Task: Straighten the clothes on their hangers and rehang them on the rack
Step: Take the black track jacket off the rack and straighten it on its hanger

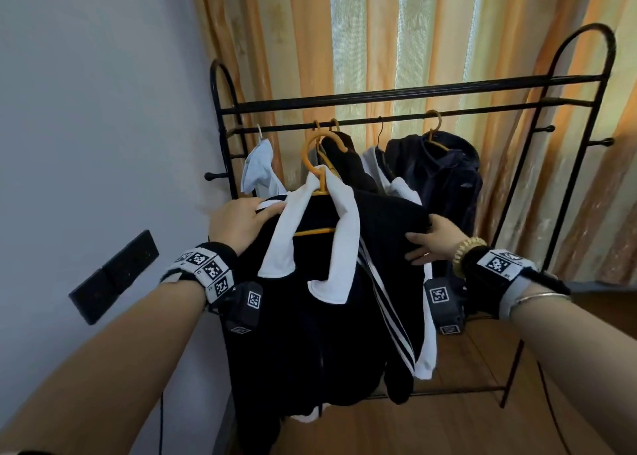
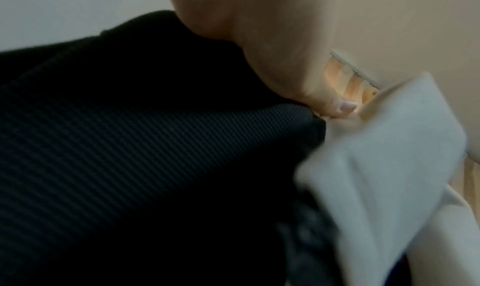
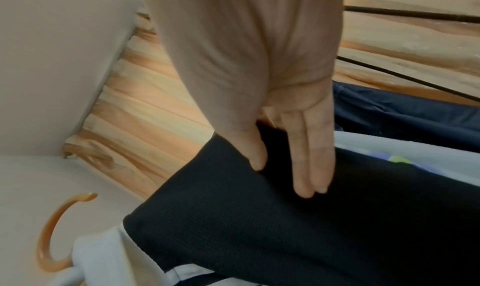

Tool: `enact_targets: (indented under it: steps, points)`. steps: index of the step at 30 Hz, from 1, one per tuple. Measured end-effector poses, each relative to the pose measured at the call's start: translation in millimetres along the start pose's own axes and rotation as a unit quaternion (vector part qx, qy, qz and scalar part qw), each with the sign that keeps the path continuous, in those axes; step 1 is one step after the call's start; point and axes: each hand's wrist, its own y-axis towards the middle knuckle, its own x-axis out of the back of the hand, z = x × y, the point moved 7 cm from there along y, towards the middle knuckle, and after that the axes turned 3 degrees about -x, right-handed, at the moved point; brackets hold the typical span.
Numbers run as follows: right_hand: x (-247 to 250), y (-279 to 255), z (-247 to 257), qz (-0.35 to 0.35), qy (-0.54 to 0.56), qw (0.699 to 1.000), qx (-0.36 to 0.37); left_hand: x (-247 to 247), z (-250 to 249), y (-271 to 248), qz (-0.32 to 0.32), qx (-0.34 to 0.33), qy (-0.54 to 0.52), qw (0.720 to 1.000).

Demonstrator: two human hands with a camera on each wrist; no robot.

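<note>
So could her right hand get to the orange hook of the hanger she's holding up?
Probably yes: the right hand holds the jacket shoulder; the orange hook stands bare just above.

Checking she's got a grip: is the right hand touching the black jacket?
Touching. The right wrist view shows the right hand pinching the black jacket shoulder between thumb and fingers.

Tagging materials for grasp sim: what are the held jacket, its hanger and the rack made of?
Jacket: black knit, likely synthetic; fine ribbed or mesh weave shows in both wrist views; matte, white collar. Hanger: amber plastic by the look; its hook is glossy and translucent in the right wrist view. Rack: thin black tube, probably painted metal; slight sheen.
</note>
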Motion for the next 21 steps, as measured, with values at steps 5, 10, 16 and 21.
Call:
enact_targets:
  steps: [5,10,16,21]
  points:
    - [22.1,4.6,1.3,-0.134,-0.020,0.991,0.021,-4.1,14.0,-0.6,0.028,0.002,0.079,0.997]
    - [35.4,-1.0,31.7,-0.160,-0.050,0.983,0.073,-17.1,25.4,-0.8,0.092,-0.030,0.151,0.984]
    - [53.7,10.1,56.6,-0.167,-0.072,0.981,0.067,-25.4,20.0,-4.8,0.116,-0.047,0.117,0.985]
    - [28.6,7.1,52.2,-0.054,-0.145,0.986,0.060,-23.5,21.7,-4.7,0.066,0.017,0.006,0.998]
